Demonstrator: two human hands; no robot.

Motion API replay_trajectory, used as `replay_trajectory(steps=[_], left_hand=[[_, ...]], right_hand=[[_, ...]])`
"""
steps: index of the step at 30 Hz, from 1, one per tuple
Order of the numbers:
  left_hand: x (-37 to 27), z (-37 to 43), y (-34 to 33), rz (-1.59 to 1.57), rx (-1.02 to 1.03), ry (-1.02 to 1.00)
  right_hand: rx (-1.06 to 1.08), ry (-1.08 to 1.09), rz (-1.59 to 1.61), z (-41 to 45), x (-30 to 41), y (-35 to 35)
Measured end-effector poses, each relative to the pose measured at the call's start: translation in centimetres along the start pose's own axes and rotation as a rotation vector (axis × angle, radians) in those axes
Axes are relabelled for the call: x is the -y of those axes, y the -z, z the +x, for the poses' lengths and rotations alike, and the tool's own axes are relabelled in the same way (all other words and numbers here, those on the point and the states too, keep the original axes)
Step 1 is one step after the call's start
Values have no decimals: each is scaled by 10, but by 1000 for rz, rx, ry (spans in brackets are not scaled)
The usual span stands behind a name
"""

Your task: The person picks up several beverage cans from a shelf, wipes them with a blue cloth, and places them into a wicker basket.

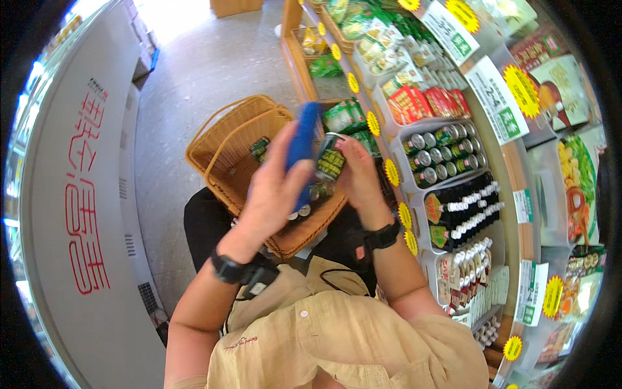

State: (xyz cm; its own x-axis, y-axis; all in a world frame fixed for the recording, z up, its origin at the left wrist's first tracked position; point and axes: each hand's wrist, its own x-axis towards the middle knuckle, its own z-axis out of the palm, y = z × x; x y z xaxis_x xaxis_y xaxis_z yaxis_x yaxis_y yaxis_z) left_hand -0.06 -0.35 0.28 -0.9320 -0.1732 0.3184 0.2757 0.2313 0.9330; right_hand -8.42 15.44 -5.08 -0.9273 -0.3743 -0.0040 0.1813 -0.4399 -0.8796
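Note:
My left hand [274, 187], blurred, grips a blue cloth [305, 133] above a brown wicker basket [228, 170]. Just to its right, my right hand [360, 177] holds a dark green can [331, 158] with yellow-green writing and a silver lid, tilted. The cloth is close beside the can; whether they touch cannot be told. Inside the basket lie a green packet or can [260, 147] and several cans with metal ends [304, 210], partly hidden by my left hand and the cloth. The basket stands before my knees.
On the right are shelves with bins of similar cans [442, 154], red packets [408, 104], black pouches with white caps [461, 214] and price tags [496, 99]. A white cabinet [58, 194] with red characters stands left. Grey floor [209, 53] runs between them.

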Motion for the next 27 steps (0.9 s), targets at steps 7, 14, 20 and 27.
replay_trajectory(steps=[7,14,20,27], left_hand=[[9,0,-7,-199,-124,179],[22,-5,13,-667,9,472],[-5,-10,20,-111,211,38],[-10,-7,26,-269,315,220]], right_hand=[[-14,202,-525,-27,2,-70],[233,334,-785,-37,6,-58],[141,308,-797,-36,10,-51],[220,345,-851,-42,16,-49]])
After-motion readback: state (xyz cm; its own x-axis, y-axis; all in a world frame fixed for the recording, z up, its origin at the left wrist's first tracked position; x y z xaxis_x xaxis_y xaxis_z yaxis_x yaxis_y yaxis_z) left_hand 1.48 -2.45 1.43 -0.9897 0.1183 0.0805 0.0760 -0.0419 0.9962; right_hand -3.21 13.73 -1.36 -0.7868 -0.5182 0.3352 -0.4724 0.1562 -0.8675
